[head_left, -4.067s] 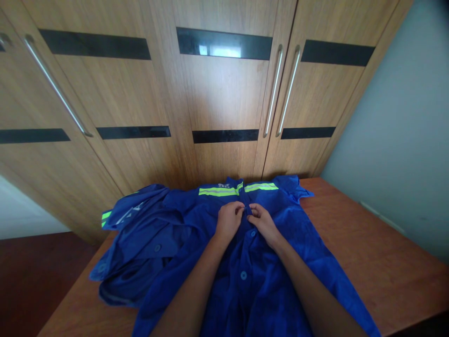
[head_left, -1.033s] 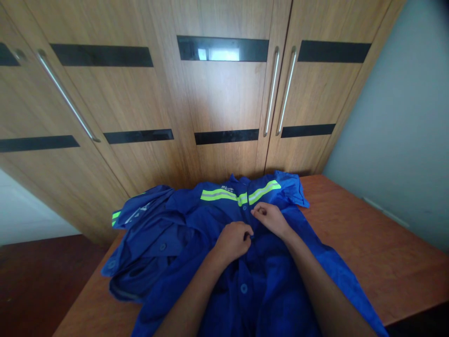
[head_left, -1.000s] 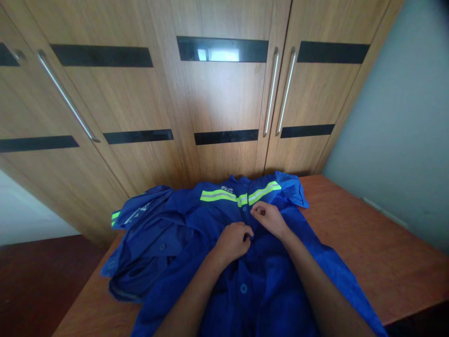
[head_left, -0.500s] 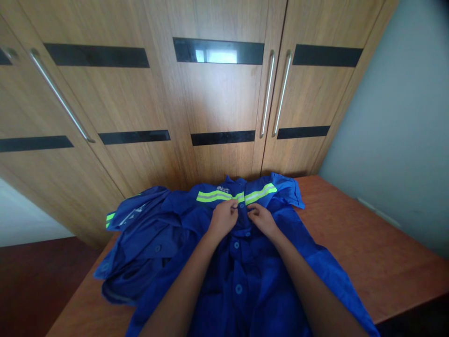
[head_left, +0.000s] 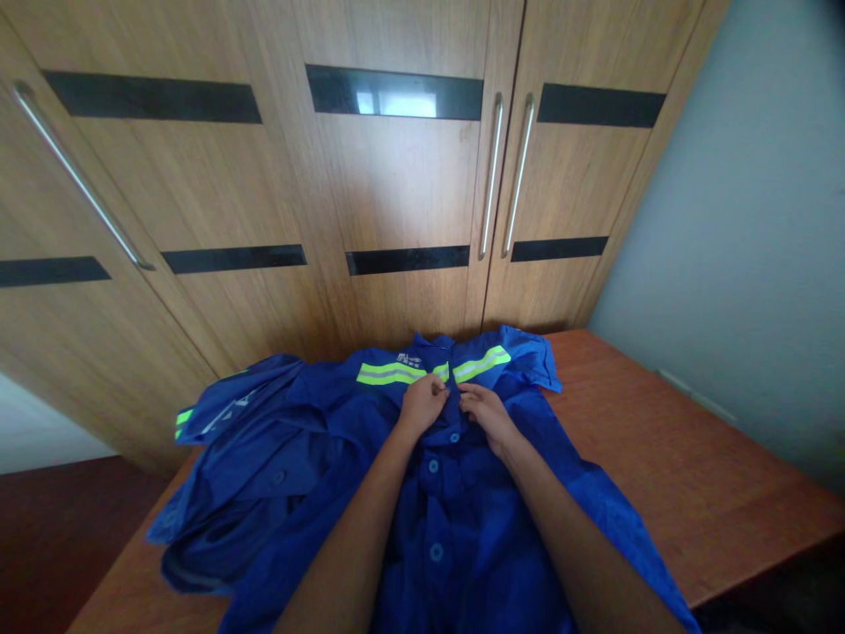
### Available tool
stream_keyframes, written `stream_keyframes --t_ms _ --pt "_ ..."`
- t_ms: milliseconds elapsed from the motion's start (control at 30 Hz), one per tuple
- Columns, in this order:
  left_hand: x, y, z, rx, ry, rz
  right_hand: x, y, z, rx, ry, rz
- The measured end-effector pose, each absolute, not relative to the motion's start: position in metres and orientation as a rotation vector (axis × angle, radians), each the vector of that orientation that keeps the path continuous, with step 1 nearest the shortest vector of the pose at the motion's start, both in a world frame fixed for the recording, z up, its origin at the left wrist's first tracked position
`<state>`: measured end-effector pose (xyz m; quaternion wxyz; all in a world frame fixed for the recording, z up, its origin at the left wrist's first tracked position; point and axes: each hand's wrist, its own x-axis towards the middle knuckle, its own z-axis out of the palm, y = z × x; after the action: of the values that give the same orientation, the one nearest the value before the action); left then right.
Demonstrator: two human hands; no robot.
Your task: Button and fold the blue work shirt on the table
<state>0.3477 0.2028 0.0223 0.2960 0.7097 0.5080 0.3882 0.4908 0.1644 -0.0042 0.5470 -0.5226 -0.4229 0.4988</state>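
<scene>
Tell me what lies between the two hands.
In the head view, a narrow strip of the blue garment lies between the left hand and the right hand; nothing else shows in that gap.

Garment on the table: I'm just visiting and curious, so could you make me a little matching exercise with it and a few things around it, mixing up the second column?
Column one
1. Garment
2. Chest stripes
3. Table
4. Door handles

Column two
A. Silver-coloured, long and thin
B. Reddish brown, bare toward the right of the view
C. Blue, with the left hand and right hand at its front
D. Yellow-green with a greyish middle

Right pairs: 1-C, 2-D, 3-B, 4-A
</scene>
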Motion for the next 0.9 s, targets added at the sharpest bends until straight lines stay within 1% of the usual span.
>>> stream_keyframes --t_ms 200,400,533,667,900 --pt "0.331 0.204 0.025 1.534 1.230 1.219 0.495 0.164 0.003 -1.093 -0.818 1.329" --pt "0.315 0.200 0.033 1.341 1.257 1.305 0.496 0.165 0.010 -1.005 -0.698 1.297" --pt "0.317 0.199 0.035 1.423 1.364 1.323 0.493 0.161 0.011 -0.996 -0.704 1.209" --pt "0.318 0.191 0.042 1.644 1.511 1.330 0.488 0.155 0.016 -0.996 -0.771 1.086" --pt "0.334 0.170 0.053 1.990 1.533 1.181 0.478 0.151 0.019 -1.057 -0.992 0.837"
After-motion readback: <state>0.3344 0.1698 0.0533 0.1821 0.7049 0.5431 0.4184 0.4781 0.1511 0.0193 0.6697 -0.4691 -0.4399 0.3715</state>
